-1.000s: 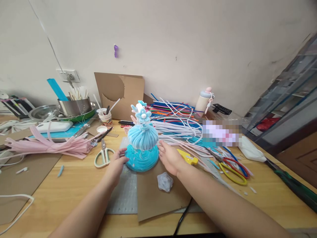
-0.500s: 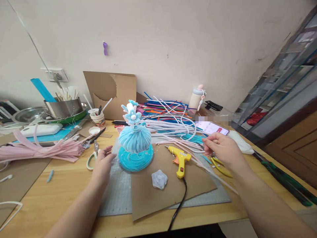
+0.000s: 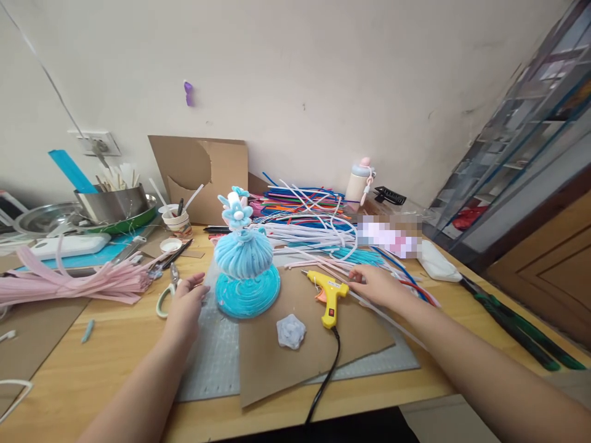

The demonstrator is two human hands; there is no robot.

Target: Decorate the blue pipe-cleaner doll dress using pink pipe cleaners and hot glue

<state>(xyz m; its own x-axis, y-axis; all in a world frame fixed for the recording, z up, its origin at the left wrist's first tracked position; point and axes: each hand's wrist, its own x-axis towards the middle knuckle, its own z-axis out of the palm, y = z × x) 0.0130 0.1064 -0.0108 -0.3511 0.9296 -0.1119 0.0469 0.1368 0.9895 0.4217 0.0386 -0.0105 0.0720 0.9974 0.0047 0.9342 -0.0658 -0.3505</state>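
Note:
My left hand (image 3: 185,307) rests at the left edge of the grey cutting mat (image 3: 207,369), fingers loosely apart and holding nothing. White-handled scissors (image 3: 162,303) lie beside it. To its right stands a light-blue pipe-cleaner figure (image 3: 244,255) with a puffy skirt and flowers on top, on a round blue base (image 3: 247,292). Over the pipe cleaners, my right hand (image 3: 376,285) reaches leftward, its fingers stretched out just behind the yellow glue gun (image 3: 331,295); any contact is unclear. A small whitish, translucent lump (image 3: 291,331) sits on the cardboard sheet (image 3: 277,381).
Bundled coloured pipe cleaners (image 3: 305,206) spread along the back, near a bottle (image 3: 360,181). Pink stems (image 3: 83,277) and a metal pot (image 3: 108,203) occupy the left. The gun's black cord (image 3: 330,369) runs to the front edge. Green-handled shears (image 3: 512,323) lie far right.
My right hand has moved left and down from beside the phone toward the glue gun, its pinched fingers now stretched out. My left hand stays by the mat. The whole view has shifted slightly.

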